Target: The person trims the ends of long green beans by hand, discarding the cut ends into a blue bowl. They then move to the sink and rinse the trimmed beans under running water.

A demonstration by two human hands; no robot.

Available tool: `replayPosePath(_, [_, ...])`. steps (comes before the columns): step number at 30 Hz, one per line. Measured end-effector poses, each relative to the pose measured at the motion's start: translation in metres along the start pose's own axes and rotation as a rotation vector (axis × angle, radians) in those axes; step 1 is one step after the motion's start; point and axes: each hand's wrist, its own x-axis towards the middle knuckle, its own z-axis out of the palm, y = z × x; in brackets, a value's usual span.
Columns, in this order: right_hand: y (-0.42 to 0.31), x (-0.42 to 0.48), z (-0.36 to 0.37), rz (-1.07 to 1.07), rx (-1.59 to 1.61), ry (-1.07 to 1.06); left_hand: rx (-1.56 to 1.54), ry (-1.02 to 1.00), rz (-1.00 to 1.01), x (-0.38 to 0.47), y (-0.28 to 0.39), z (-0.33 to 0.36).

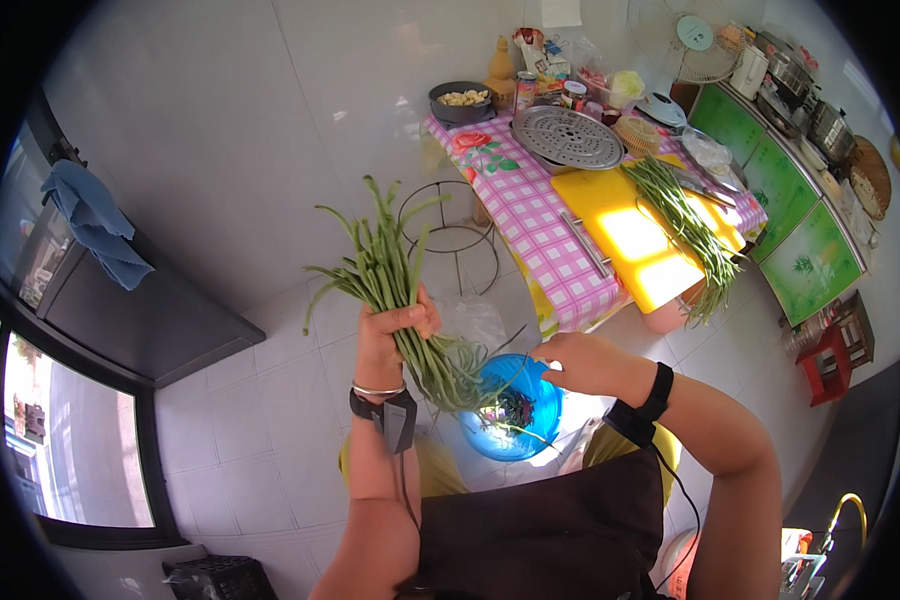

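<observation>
My left hand [394, 326] grips a thick bunch of long green stalks [382, 262], which look like garlic scapes. Their cut ends fan out above the fist, and the thin, curling tips hang down to the right. Bent at the fingers, my right hand [581, 364] is beside those tips and appears to pinch one thin strand [523, 373]. Below both hands a blue plastic bin [510, 450] stands on the floor between my legs, with dark green scraps [521, 409] inside. Some tips overhang its rim.
A table with a pink checked cloth [529, 247] stands ahead right. It bears a yellow cutting board [585, 202], more green stalks [679, 217], a knife [701, 187] and a perforated steamer plate [566, 135]. A wire stand [457, 229] and a red stool [825, 367] are on the floor.
</observation>
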Motion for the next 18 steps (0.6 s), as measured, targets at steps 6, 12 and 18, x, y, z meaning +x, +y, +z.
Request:
replayPosePath(6, [0.008, 0.002, 0.021, 0.082, -0.010, -0.101, -0.431, 0.055, 0.101, 0.004, 0.023, -0.026])
replayPosePath(12, [-0.009, 0.031, 0.019, 0.071, 0.395, 0.245, -0.647, 0.296, 0.104, 0.006, 0.022, -0.029])
replayPosePath(18, [-0.051, 0.080, 0.014, -0.252, 0.262, 0.649, -0.631, 0.484, 0.071, 0.016, 0.002, -0.010])
